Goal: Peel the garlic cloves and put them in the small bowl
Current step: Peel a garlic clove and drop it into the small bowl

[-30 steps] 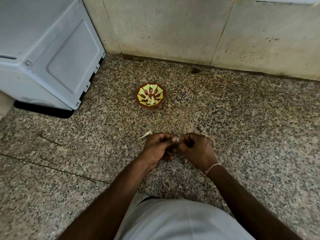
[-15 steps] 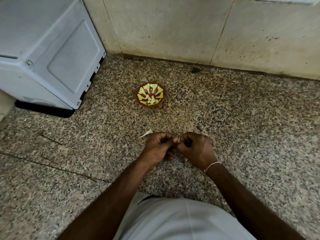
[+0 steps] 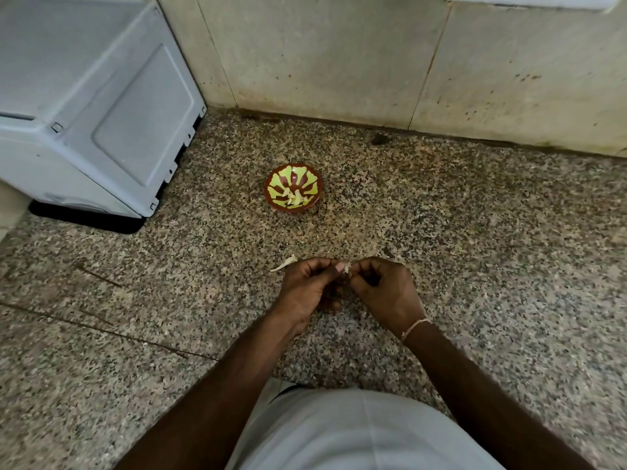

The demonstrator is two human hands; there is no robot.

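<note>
A small red bowl point(image 3: 275, 195) with yellow-green petal stripes stands on the speckled stone counter; several pale peeled cloves point(image 3: 295, 199) lie in it. Nearer to me, my left hand point(image 3: 307, 290) and my right hand point(image 3: 383, 293) meet fingertip to fingertip. Between them they pinch a small garlic clove point(image 3: 346, 267), of which only a pale sliver shows. A white stalk of garlic point(image 3: 284, 263) lies on the counter just left of my left hand.
A grey-white appliance point(image 3: 84, 106) fills the far left corner. A stained tiled wall point(image 3: 373, 62) closes the back. Bits of papery skin point(image 3: 390, 254) lie behind my right hand. My white shirt point(image 3: 356, 432) fills the bottom edge.
Both hands stay together at the same spot, working the clove with small finger movements. The bowl and the stalk have not moved.
</note>
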